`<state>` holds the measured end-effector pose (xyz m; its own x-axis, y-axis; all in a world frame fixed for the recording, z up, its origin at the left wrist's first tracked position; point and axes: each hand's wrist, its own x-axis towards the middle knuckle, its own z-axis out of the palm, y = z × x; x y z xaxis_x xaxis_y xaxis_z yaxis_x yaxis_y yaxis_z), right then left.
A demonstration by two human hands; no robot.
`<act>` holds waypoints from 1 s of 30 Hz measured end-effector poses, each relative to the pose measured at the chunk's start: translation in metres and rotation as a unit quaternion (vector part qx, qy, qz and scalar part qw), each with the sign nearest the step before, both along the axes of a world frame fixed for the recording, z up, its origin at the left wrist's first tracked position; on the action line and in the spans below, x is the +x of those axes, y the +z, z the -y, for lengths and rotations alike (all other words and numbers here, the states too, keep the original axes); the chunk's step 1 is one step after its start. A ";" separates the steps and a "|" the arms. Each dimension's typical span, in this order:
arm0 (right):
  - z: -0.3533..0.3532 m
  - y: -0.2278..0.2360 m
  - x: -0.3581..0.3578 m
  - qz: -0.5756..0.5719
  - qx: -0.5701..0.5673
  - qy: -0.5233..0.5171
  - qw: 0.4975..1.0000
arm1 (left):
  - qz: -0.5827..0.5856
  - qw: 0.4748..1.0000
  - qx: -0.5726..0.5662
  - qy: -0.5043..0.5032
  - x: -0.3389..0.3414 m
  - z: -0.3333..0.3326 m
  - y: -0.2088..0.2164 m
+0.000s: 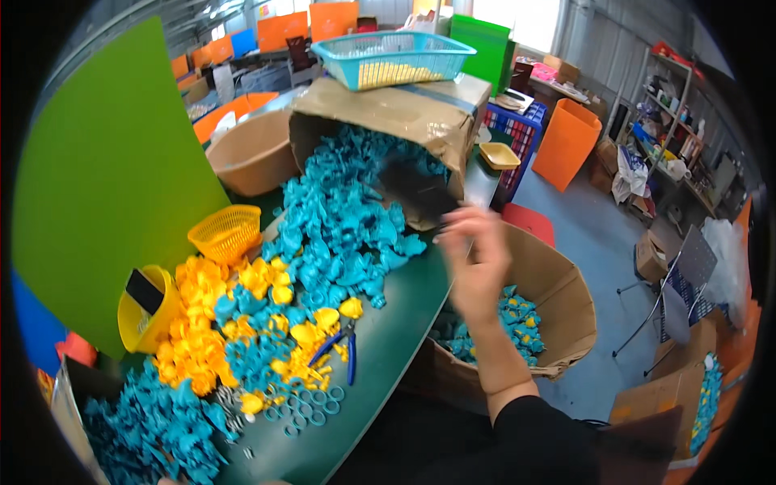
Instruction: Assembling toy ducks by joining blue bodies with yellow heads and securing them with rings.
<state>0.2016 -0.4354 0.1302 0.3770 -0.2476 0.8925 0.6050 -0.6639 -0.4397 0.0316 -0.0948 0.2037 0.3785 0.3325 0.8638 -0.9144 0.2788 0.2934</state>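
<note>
My right hand [475,255] is raised over the table's right edge, fingers closed on one end of a flat black object [420,187]. Motion smears that object, so its kind is unclear. It reaches in front of a heap of teal plastic parts [347,210] spilling from a cardboard box [388,103] tipped on its side. Below my wrist stands an open carton [558,299] with teal-and-yellow pieces [519,323] inside. My left hand does not show.
On the green table [380,339] lie yellow parts [194,347], blue-handled pliers [349,347], teal rings [303,408] and another teal heap [153,428]. A yellow basket [226,232], a yellow tub [166,323] and a tan basin [252,158] stand left. A teal basket [392,56] tops the box.
</note>
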 end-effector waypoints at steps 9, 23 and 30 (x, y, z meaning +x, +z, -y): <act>0.196 -0.135 0.153 -0.161 0.020 -0.386 0.908 | -0.270 0.924 0.046 -0.267 -0.023 0.124 0.042; 0.182 -0.210 0.185 -0.148 0.263 -0.221 0.927 | -0.102 0.984 0.139 0.054 -0.126 0.035 -0.012; -0.036 -0.122 -0.009 -0.317 0.106 0.345 0.877 | -0.524 0.773 0.321 0.158 -0.100 0.008 -0.121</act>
